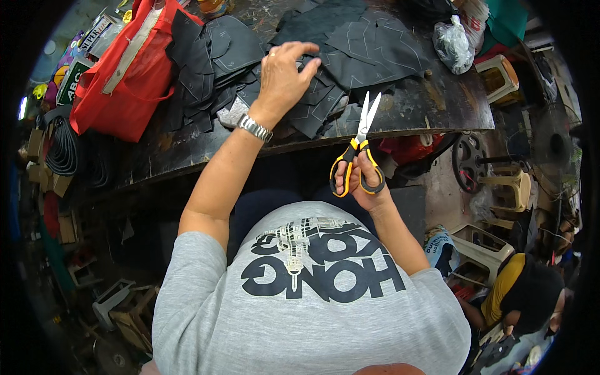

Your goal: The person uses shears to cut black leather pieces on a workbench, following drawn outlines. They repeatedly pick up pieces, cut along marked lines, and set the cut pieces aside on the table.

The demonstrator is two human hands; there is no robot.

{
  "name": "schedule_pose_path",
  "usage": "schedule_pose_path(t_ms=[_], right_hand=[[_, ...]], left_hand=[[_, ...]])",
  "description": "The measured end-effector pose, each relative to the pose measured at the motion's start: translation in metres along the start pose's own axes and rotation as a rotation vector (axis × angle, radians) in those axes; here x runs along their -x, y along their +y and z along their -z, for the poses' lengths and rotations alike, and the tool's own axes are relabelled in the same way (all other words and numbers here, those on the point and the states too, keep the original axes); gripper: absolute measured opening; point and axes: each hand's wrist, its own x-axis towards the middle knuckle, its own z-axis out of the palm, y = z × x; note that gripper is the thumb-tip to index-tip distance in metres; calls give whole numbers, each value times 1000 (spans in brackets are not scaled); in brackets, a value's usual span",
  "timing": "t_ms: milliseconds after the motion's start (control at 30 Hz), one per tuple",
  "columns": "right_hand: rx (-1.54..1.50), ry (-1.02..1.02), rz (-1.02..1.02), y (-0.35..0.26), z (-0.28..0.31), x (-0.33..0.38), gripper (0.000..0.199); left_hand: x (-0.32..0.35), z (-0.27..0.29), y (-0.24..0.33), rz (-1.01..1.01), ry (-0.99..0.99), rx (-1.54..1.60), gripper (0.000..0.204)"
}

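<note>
My right hand [365,181] grips a pair of scissors [361,142] with black and yellow handles, fingers through the loops. The blades point away from me, slightly parted, near the table's front edge. My left hand [286,75], a metal watch on its wrist, hovers over or rests on dark fabric pieces; contact is unclear. Its thumb and fingers are apart, with nothing visible between them. Black cut pieces [234,47] with pale marked outlines lie in overlapping stacks to its left. Larger marked black sheets [378,50] spread out to its right.
A red bag [128,75] stands at the table's left. Clear and white plastic bags [454,47] sit at the back right. The dark worn table [453,103] ends just ahead of my body. Plastic stools [481,247] and another person [522,294] are at the right.
</note>
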Motion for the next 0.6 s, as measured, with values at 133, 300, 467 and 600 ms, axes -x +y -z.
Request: schedule_pose_path(t_ms=[133, 300, 467, 600], right_hand=[[83, -56, -45, 8, -4, -1, 49], [66, -88, -85, 13, -7, 4, 46], [119, -51, -69, 7, -5, 8, 45], [161, -54, -69, 5, -2, 6, 45]], left_hand=[[-43, -28, -6, 79, -178, 151, 44], [-83, -82, -15, 145, -347, -117, 64], [-95, -104, -23, 142, -321, -99, 61], [-101, -91, -13, 186, -234, 176, 44]])
